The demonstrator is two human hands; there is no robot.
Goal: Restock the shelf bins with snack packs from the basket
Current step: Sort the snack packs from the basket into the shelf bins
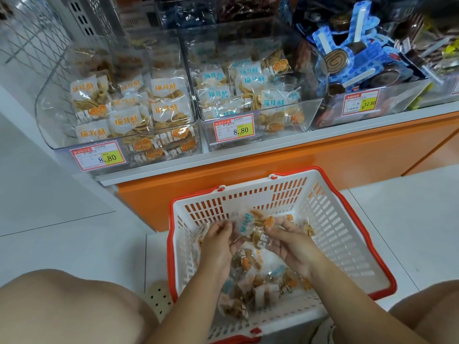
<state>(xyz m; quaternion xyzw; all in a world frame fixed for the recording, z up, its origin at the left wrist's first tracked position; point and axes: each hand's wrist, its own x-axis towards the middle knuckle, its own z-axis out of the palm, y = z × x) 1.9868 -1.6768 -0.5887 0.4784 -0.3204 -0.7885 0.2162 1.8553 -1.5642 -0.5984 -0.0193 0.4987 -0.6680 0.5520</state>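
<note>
- Basket (347,219), white with a red rim, stands on the floor (62,219) just in front of the orange shelf base (273,157). Loose snack packs (248,289) lie heaped across the bottom of the basket.
- Both hands reach inside it. The left hand (218,244) and the right hand (290,249) have their fingers curled round a few packs held over the heap, and a blue-printed pack (244,227) shows between them.
- On the shelf, the clear left bin (47,115) holds orange-printed packs.
- Beside it, the middle bin (310,112) holds blue-printed packs.
- Next along, the right bin (402,95) holds blue-wrapped roll snacks.
- Price tags (98,155) on the fronts read 8.80, 8.80 and 12.80.
</note>
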